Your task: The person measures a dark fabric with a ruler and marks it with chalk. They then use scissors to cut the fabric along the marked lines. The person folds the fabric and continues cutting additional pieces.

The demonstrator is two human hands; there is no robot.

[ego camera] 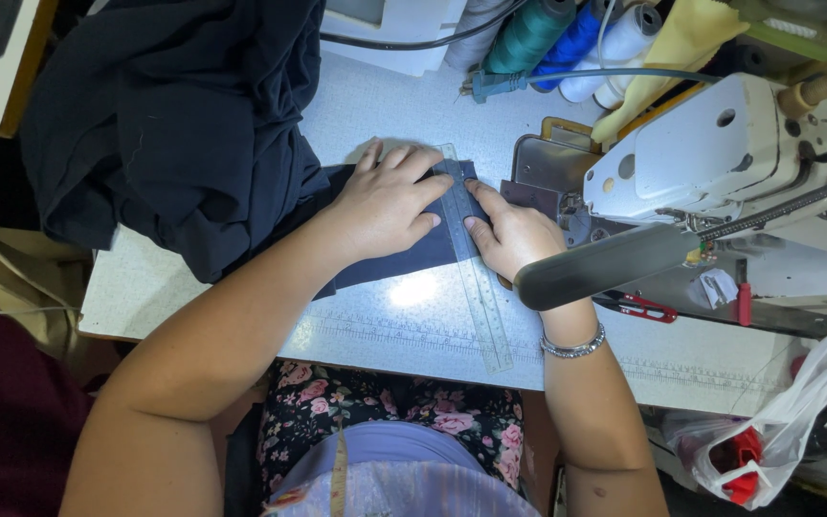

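Pale sewing table [174,287], perhaps speckled.

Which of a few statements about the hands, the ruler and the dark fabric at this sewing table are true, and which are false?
1. The left hand lies flat on the dark fabric strip. True.
2. The clear ruler lies across the strip, with the right hand touching it. True.
3. The right hand holds scissors. False: its fingers rest on the ruler and the fabric.
4. The thread cones stand at the near edge of the table. False: they stand at the far side, behind the sewing machine.
5. A bracelet is on the right wrist. True.
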